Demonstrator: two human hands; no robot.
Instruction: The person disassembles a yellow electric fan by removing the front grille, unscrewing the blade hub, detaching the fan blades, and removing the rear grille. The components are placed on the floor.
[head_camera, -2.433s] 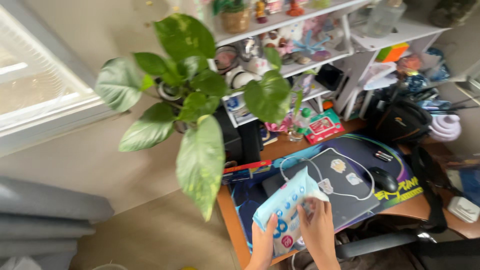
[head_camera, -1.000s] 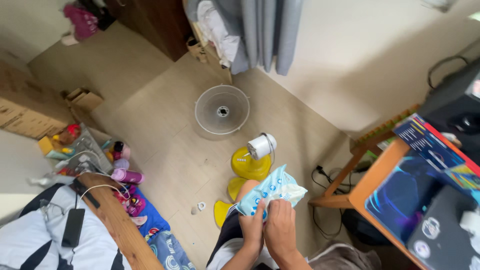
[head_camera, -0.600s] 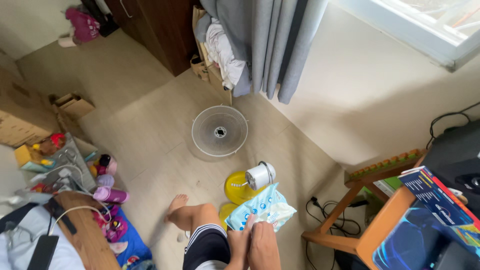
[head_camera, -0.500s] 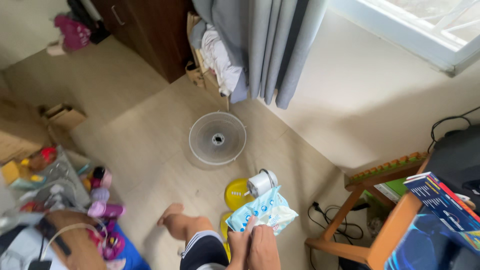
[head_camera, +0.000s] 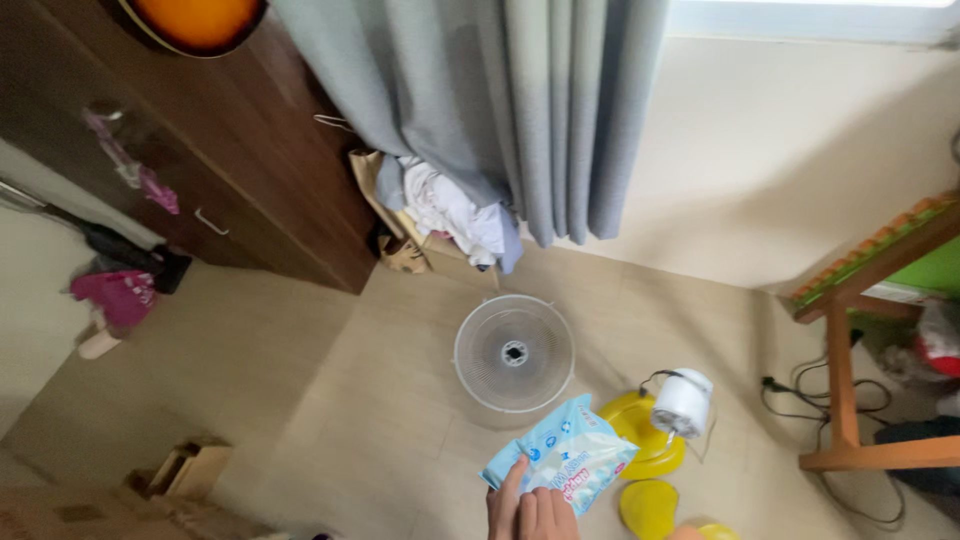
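Observation:
A light blue soft packet of wet wipes (head_camera: 565, 462) is held low in the middle of the view, over the floor. My left hand (head_camera: 505, 500) grips its lower left edge with a finger up along the side. My right hand (head_camera: 552, 516) lies close beside it on the packet's bottom edge. Only the fingers of both hands show; the rest is cut off by the frame. Past the packet, a white round fan grille (head_camera: 513, 353) lies flat on the floor.
A yellow fan base (head_camera: 640, 432) with a white motor (head_camera: 682, 403) stands right of the packet, with a yellow piece (head_camera: 648, 505) below it. Grey curtain (head_camera: 520, 100), clothes pile (head_camera: 450, 215), dark wardrobe (head_camera: 220, 170), wooden desk leg (head_camera: 838, 380), cables (head_camera: 800, 390), cardboard box (head_camera: 190, 468).
The view has swung from the desk and plant to the floor, then tilted up toward the curtain and wardrobe. Both hands have kept hold of the wipes packet and sit lower in frame.

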